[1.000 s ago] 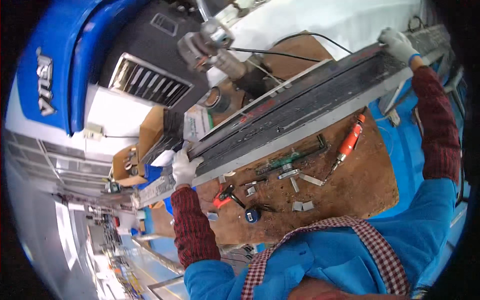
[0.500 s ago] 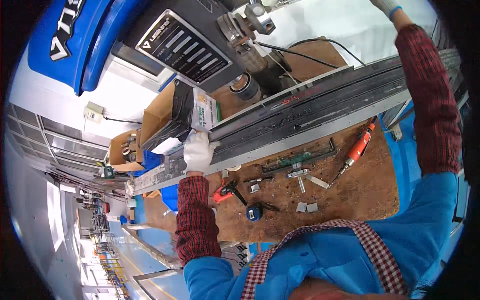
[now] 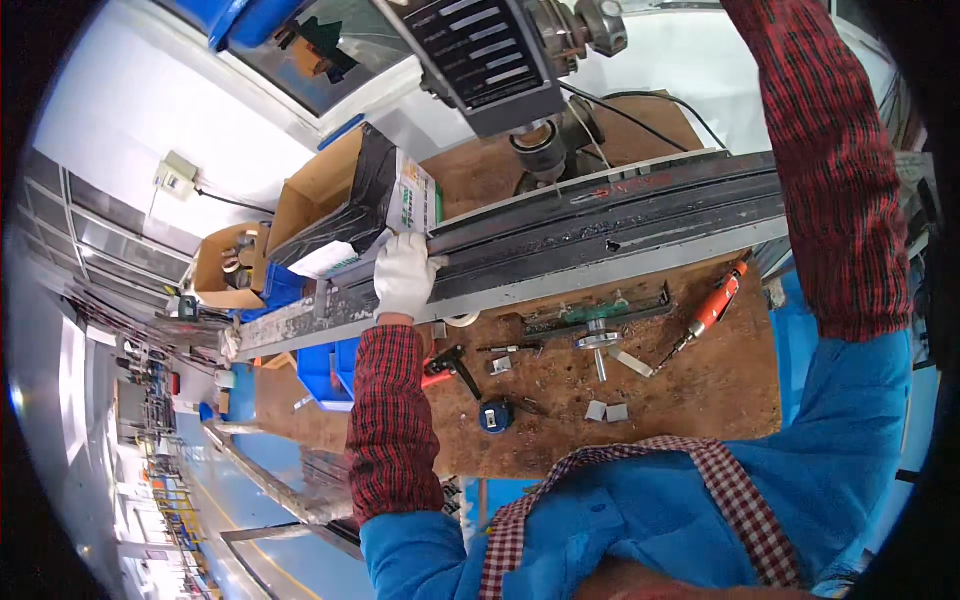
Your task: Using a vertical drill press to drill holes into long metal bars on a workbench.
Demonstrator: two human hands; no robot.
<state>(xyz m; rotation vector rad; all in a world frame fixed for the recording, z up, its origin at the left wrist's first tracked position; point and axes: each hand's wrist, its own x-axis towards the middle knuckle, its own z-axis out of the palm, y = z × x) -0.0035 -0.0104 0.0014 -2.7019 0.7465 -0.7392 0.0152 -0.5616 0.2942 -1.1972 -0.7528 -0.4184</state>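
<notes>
Head view. Closest in: the worker's blue shirt (image 3: 840,440), a checked strap (image 3: 752,508) over it, red-and-black sleeves (image 3: 395,430) on both forearms. Brown bench (image 3: 690,415) next, specks scattered over it. On its near part, a blue tape measure (image 3: 495,416); right of that, two small grey blocks (image 3: 606,411), side by side. Slightly farther, a black-and-red hand tool (image 3: 455,368), partly hidden by the left sleeve; a blue bin (image 3: 322,372) on that sleeve's other side. Red power tool (image 3: 714,300) lies at right, thin tip just beside a flat metal strip (image 3: 630,362). Green bar (image 3: 640,303) behind the strip, worn.

Past these, the rail (image 3: 680,213): long, dark, ridged, slanting across the bench from lower left to upper right. Left hand (image 3: 405,277), white-gloved, rests at the rail's left part, thumb out to the right. I cannot tell whether the fingers close round it or only press. Right forearm crosses in front of the rail and leaves by the top edge; right hand out of sight, its grip I cannot tell. Scuffed grey beam (image 3: 300,325) left of the glove.

Beyond: open carton (image 3: 320,195) with black wrap, smaller carton (image 3: 228,298) holding rolls, dark machine (image 3: 515,112) behind the rail. Farthest, pale wall (image 3: 110,110) bearing a wall box (image 3: 177,178).
</notes>
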